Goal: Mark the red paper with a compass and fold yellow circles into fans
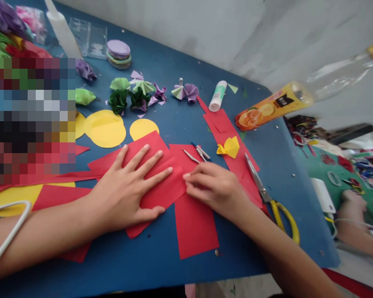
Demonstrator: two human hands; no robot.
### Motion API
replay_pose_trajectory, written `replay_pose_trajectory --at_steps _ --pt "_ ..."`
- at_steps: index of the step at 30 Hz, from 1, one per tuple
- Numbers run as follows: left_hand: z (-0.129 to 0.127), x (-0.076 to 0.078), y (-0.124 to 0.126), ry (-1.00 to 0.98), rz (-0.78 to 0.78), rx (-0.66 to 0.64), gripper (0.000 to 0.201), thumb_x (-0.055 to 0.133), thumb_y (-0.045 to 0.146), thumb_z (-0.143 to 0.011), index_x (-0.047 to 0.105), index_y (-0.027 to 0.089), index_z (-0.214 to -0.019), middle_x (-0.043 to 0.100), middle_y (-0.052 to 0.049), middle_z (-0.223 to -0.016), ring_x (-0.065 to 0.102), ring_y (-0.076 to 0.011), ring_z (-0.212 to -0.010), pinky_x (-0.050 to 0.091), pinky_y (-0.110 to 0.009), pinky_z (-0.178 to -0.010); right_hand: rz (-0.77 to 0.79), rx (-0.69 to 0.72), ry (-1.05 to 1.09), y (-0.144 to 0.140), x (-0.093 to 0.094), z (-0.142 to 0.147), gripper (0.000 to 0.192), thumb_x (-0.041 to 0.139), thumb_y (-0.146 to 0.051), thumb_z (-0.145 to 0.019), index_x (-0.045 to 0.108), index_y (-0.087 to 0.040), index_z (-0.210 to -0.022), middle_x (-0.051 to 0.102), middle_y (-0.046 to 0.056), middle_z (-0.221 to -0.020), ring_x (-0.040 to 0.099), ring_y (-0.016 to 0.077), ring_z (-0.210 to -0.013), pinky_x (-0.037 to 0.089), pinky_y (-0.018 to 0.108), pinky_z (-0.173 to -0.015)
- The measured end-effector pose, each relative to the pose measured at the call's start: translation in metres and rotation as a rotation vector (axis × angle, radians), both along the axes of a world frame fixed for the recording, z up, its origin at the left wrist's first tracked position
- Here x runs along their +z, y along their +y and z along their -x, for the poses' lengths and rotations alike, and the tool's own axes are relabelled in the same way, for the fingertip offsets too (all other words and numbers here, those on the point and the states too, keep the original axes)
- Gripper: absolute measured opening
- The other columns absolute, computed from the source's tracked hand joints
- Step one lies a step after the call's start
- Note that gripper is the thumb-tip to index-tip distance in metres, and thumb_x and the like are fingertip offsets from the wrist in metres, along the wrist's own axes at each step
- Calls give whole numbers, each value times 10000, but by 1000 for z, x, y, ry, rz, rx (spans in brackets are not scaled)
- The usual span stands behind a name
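Red paper sheet (161, 182) lies flat on the blue tabletop (180, 82) in front of us in the head view. Our left hand (127, 190) spreads open, palm down, pinning it so it cannot slide. Our right hand (214, 188) pinches its folded edge between fingertips, pressing a crease. Yellow-handled scissors (267, 194) rest just right, within easy reach

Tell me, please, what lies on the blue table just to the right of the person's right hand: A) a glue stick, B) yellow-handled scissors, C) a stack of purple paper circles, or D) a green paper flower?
B: the yellow-handled scissors lie just right of the right hand, which presses on the red paper.
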State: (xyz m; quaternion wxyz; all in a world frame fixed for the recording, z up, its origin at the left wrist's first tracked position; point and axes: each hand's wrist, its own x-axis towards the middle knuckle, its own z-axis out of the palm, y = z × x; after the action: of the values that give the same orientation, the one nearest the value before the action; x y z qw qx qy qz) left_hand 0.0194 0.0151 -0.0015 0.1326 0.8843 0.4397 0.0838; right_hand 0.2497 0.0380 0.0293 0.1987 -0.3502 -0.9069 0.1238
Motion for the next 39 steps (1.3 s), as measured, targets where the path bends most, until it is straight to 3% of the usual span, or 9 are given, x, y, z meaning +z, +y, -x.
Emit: replay_pose_trajectory --at_steps 5,9,13,18,22,28,32,36,39 --pt "0 3 0 24 13 -4 713 406 709 -807 289 360 -1419 208 -54 -1519 152 -347 -1410 99 -616 -1100 34 41 5 2 -1 -2 114 575 -129 -827 656 -148 -749 627 36 -710 584 115 -641 495 223 -585" --pt "0 3 0 28 5 1 718 411 708 -805 283 360 -1421 198 -49 -1521 155 -348 -1409 90 -614 -1099 -50 -66 30 -3 -1 0 103 579 -132 -832 658 -153 -770 643 48 -744 602 128 -688 515 245 -631" --pt "-1 -2 0 19 -17 12 792 375 722 -807 256 267 -1444 194 -36 -1519 161 -315 -1414 46 -553 -1128 66 138 66 -5 -7 5 108 561 -176 -870 667 -165 -852 657 47 -808 622 119 -735 534 225 -659" --pt "-2 -5 0 13 -51 48 910 349 739 -800 250 101 -1440 224 -86 -1502 177 -261 -1415 -64 -425 -1151 -173 -245 14 13 -1 -8 104 574 -136 -857 666 -174 -888 663 62 -852 641 168 -794 547 303 -719" --pt "-1 -5 2 4 -64 34 897 332 739 -807 270 103 -1436 225 -77 -1501 170 -249 -1418 -91 -391 -1147 -270 -305 -34 27 2 -21 110 596 -144 -855 661 -167 -940 686 78 -932 657 191 -880 544 315 -799" --pt "1 -3 1 15 -53 10 865 283 734 -826 276 125 -1441 222 -83 -1509 159 -258 -1421 -77 -406 -1143 -253 -421 -157 44 -9 -34 240 537 -134 -868 606 -129 -1098 666 128 -1078 636 250 -1007 537 382 -842" --pt "1 1 -4 26 -32 -32 807 306 708 -838 279 176 -1445 224 -81 -1516 163 -284 -1417 -9 -465 -1138 -255 -378 -178 39 -6 -29 241 532 -219 -887 603 -121 -1095 669 139 -1022 633 259 -990 522 410 -856" --pt "5 21 4 46 12 -224 678 362 612 -873 357 197 -1409 345 -78 -1481 342 -264 -1345 218 -445 -1102 -123 -319 -211 30 -6 -21 276 515 -322 -902 594 -129 -1083 672 130 -985 647 253 -939 538 396 -796" --pt "16 44 21 187 3 112 610 473 534 -850 500 96 -1274 550 -174 -1275 542 -313 -1122 429 -406 -897 -112 -325 -213 30 -1 -20 304 482 -354 -912 586 -136 -1096 656 147 -1042 626 274 -995 522 429 -826"
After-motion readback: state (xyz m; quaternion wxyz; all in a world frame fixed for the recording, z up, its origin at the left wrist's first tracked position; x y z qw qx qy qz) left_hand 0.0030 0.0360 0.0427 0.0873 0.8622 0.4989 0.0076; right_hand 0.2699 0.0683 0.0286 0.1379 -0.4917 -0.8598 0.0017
